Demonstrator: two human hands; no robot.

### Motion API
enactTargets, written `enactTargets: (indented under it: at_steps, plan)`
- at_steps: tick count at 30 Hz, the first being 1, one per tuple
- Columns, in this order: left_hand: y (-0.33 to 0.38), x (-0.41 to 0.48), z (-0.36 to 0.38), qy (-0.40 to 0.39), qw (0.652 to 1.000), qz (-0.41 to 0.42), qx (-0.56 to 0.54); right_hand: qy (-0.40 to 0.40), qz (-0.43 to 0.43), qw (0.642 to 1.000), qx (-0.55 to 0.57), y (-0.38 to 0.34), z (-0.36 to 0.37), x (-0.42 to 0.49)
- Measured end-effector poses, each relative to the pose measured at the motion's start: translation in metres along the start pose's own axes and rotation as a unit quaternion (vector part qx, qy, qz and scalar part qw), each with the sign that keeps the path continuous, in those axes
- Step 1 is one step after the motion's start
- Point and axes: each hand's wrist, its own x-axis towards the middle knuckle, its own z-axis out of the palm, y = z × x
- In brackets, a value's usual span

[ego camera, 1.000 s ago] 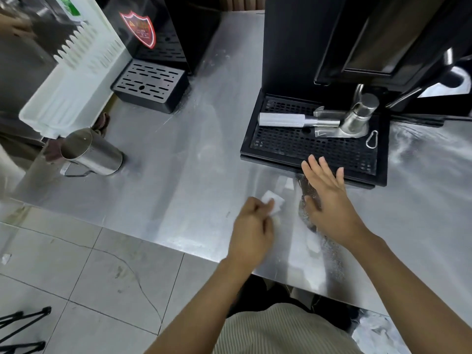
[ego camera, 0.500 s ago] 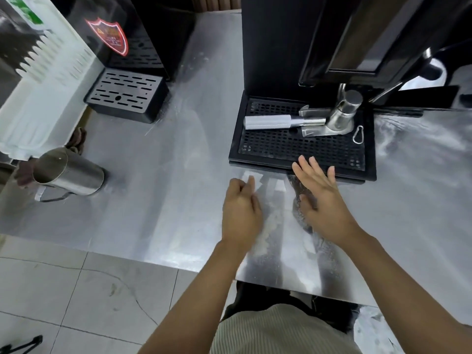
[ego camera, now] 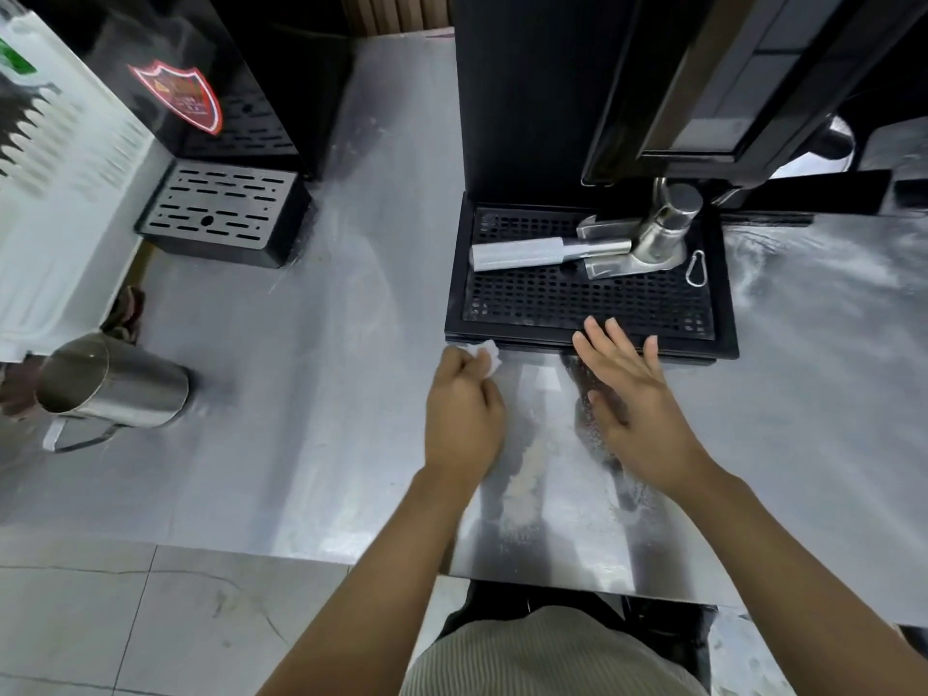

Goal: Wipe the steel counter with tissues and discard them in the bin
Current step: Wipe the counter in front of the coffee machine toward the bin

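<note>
Steel desk (ego camera: 301, 394) under two black machines, dusty in spots. Left grip (ego camera: 464, 414) has its fingers curled round a small white tissue (ego camera: 489, 355), right at the drip tray (ego camera: 725, 313) front lip. Right grip (ego camera: 632, 409) is flat, fingers spread, holding nothing. Pale powder streak (ego camera: 527, 474) runs from beside the tissue toward the near edge, between both hands, so I'd guess a straight pull back. No bin in sight.
</note>
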Motion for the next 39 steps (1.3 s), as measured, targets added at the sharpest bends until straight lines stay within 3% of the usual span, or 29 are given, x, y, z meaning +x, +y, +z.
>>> enactTargets:
  at_steps: [4, 8, 12, 15, 27, 33, 36, 39]
  plan:
    - [0.018, -0.001, 0.010, -0.062, 0.997, 0.054, 0.008, 0.018, 0.003, 1.000, 0.007, -0.002, 0.003, 0.000]
    - [0.019, 0.005, 0.005, -0.096, 0.994, 0.058, -0.009, 0.034, 0.007, 0.999, 0.012, -0.002, 0.005, 0.000]
    - [-0.001, 0.006, -0.021, -0.029, 0.999, 0.004, -0.016, 0.043, 0.013, 0.999, 0.022, -0.002, 0.006, 0.000]
    - [-0.013, 0.004, -0.031, -0.029, 0.999, -0.028, -0.010, 0.045, 0.012, 0.999, 0.025, -0.002, 0.007, 0.000]
    - [0.018, -0.003, 0.006, -0.028, 0.999, 0.027, 0.032, 0.012, 0.001, 0.999, 0.048, -0.004, -0.008, -0.003]
    - [0.046, -0.010, 0.030, -0.043, 0.999, 0.013, 0.030, 0.118, 0.027, 0.992, -0.042, 0.008, -0.032, -0.014]
    - [0.058, -0.013, 0.042, -0.054, 0.998, 0.012, -0.005, 0.072, 0.054, 0.992, -0.086, 0.020, -0.042, -0.018]
    - [0.064, -0.009, 0.045, -0.114, 0.991, 0.040, -0.059, 0.028, 0.044, 0.993, -0.106, 0.025, -0.045, -0.021]
